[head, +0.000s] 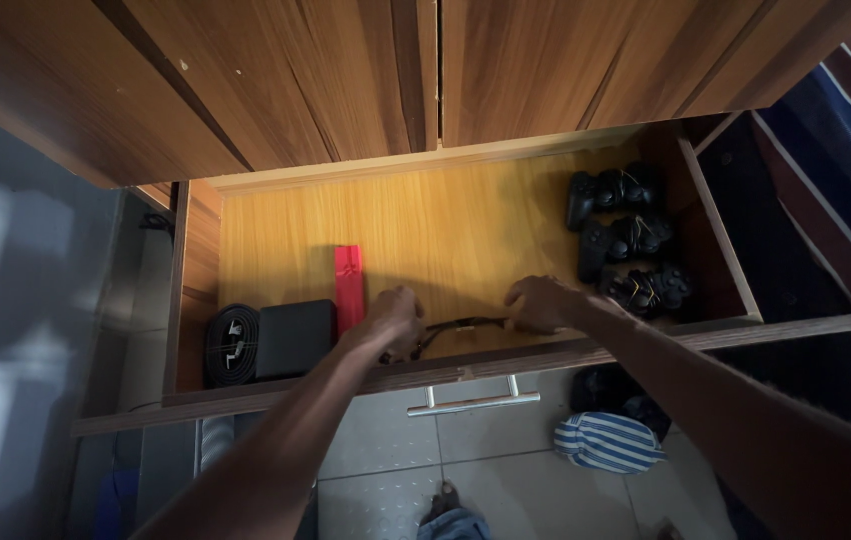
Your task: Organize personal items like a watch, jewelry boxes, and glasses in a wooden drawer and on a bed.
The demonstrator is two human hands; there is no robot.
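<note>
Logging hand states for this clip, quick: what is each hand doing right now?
Left hand: closed on one end of the dark cable in the drawer.
Right hand: closed on the cable's other end.

Smooth wood drawer [446, 225], matt blk controllers [614, 190]

In your open wooden drawer [446, 225] you have three black game controllers [626, 240] at right, a red slim box [348, 285], a black box [291, 338] and a coiled belt [233, 345] at left.
</note>
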